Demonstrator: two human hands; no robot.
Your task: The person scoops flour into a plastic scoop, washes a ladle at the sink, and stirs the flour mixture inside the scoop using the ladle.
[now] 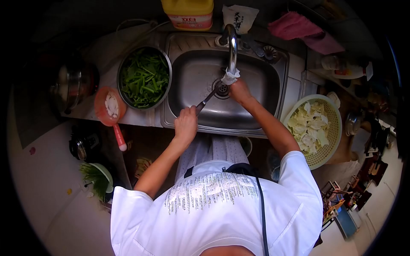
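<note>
Clamping a utensil (207,100), the left hand (186,123) is seemingly working midway; greens (146,77) are lying cut; the right hand (240,92) is hiding its grip's state.

Slim utensil (209,97) slanted toward the faucet (232,47)

The utensil was long and narrow, with a dark handle and a greyish, metal-looking front part. Gripped at its near end, it slanted over the sink (265,87), its far end close to the spout. The faucet, shiny and chrome-coloured, rose at the back and arched forward. White wrapping (230,77) covered its outlet; whether the utensil touched it was unclear.
</note>
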